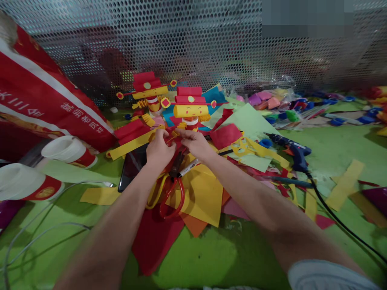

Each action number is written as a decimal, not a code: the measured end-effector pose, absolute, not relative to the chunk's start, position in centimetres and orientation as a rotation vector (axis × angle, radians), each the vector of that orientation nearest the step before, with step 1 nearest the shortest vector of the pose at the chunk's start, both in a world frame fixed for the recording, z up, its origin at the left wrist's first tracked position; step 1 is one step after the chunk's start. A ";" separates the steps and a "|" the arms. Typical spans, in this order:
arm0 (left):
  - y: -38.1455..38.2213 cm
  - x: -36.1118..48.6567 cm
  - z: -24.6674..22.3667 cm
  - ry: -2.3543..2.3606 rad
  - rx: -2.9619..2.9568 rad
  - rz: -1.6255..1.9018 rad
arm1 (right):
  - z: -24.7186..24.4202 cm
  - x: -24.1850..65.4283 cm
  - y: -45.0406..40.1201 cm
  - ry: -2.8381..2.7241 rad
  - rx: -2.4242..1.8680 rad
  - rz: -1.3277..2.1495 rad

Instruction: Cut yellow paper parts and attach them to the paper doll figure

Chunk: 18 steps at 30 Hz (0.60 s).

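Note:
My left hand (160,148) is closed in a pinch on a thin red and yellow paper piece (171,139). Opposite it, my right hand (198,145) has its fingers closed at the other end of that piece, whose exact shape is partly hidden. Just behind stand two paper-cup figures, one in front (191,108) and one at the back left (150,90), each with a red hat and a yellow face strip. A red paper roll with a yellow strip (131,144) lies left of my left hand. Below my hands are red-handled scissors (173,201) and a white marker (189,167).
A glue gun (298,155) with a black cord lies at right, near paper scraps (346,183). White cups (68,150) and a large red bag (57,86) are at left. A dark phone (128,171) sits under my left wrist. Perforated metal (193,44) closes off the back.

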<state>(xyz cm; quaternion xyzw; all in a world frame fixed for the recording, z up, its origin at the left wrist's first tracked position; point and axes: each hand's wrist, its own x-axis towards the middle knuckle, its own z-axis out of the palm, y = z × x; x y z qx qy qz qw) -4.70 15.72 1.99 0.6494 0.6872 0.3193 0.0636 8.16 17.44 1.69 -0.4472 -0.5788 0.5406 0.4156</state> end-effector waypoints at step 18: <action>17.4 -5.2 0.7 1.494 1.539 1.337 | 2.0 8.2 17.4 -1.537 -1.143 1.291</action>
